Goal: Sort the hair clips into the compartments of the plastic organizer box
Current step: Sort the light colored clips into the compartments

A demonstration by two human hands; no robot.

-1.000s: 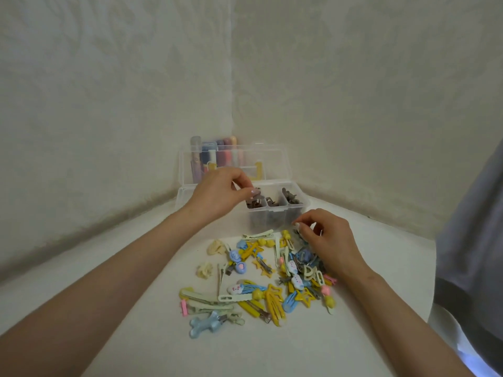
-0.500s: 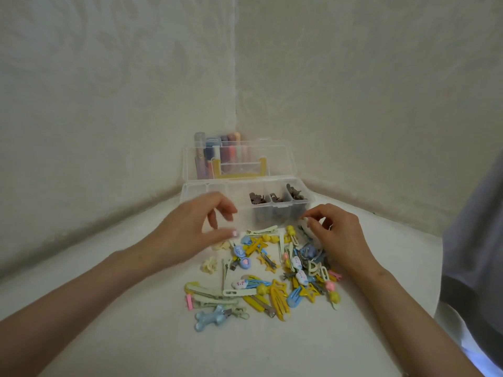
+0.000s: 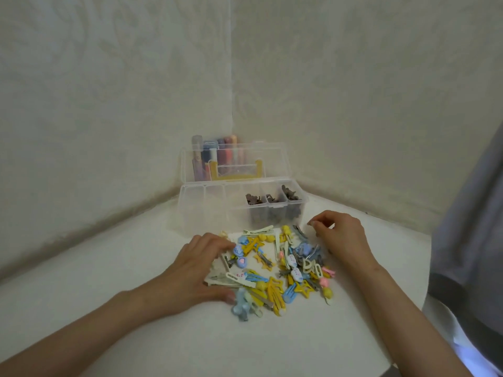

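One pile of hair clips (image 3: 283, 265) — left hand (image 3: 196, 270) spread loosely on it, right hand (image 3: 343, 240) curled, grip unclear — and one organizer box (image 3: 206, 210), three compartments holding brown clips (image 3: 254, 199).

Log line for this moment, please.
left hand flat on clip pile | right hand curled beside pile, grasp unclear | organizer box open, brown clips in three right compartments

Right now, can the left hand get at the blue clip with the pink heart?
Probably yes. The left hand rests on the left edge of the clip pile, fingertips just beside the blue clip with the pink heart, which lies on top with nothing over it.
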